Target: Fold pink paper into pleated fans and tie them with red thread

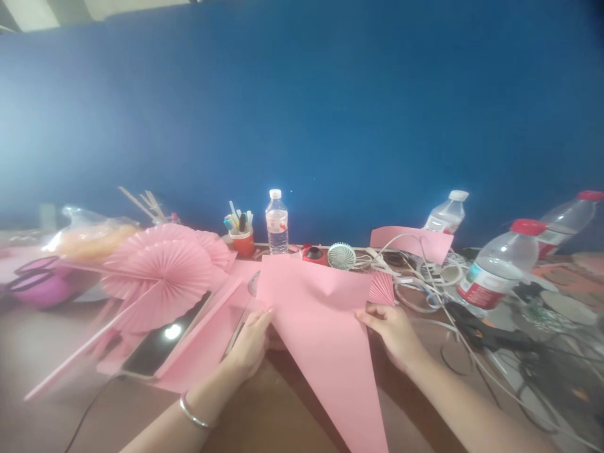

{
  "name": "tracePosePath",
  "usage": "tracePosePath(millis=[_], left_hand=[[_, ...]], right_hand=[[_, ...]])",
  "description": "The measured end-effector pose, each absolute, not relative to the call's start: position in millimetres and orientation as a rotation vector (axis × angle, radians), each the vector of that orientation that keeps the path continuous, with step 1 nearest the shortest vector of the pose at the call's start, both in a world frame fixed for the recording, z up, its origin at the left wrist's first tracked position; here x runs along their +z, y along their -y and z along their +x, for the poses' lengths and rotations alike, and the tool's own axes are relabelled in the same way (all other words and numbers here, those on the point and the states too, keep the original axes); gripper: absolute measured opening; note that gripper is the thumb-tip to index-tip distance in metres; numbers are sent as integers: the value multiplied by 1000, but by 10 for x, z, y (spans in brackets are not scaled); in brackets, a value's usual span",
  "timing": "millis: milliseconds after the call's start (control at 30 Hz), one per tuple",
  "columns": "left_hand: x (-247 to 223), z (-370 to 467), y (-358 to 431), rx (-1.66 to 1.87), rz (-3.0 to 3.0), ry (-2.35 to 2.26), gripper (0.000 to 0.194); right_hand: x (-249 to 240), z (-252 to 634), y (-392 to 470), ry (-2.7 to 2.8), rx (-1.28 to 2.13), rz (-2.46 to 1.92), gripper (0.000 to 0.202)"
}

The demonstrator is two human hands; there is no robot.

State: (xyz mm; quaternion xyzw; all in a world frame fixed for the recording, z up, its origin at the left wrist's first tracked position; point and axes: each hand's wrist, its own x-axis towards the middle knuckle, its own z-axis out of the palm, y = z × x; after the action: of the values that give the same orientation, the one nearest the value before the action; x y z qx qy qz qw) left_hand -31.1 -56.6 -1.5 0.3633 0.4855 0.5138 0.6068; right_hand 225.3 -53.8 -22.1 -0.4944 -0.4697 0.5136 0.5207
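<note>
A large pink paper sheet (325,333) is held up above the brown table, its lower part narrowing toward the bottom of the view. My left hand (252,343) pinches its left edge between thumb and fingers. On the opposite edge, my right hand (389,330) grips the sheet, thumb on the near face. Pleated pink paper fans (160,270) lie to the left, beside folded pink paper (202,340) and a dark phone (160,346). A smaller pleated piece (381,288) shows behind the sheet's right edge.
Along the blue wall stand a cup of pens (242,239), a water bottle (277,223) and a small fan (341,256). Large bottles (500,264) and tangled cables (457,333) crowd the right. A purple item (42,286) sits far left.
</note>
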Motion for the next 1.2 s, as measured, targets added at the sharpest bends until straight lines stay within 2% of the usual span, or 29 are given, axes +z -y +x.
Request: tracePosePath(millis=[133,933,1200], left_hand=[[-24,-385,494,1213,943,-1032,21],[-116,-549,357,1412,843,-1192,18],[38,-467,384,1159,1048,-1223,41]], right_hand=[[-220,2278,527,1098,1249,-1198,18],[-228,2288,496,1035,1340,-1230,16],[-243,2271,488,1024,1306,-1280,21]])
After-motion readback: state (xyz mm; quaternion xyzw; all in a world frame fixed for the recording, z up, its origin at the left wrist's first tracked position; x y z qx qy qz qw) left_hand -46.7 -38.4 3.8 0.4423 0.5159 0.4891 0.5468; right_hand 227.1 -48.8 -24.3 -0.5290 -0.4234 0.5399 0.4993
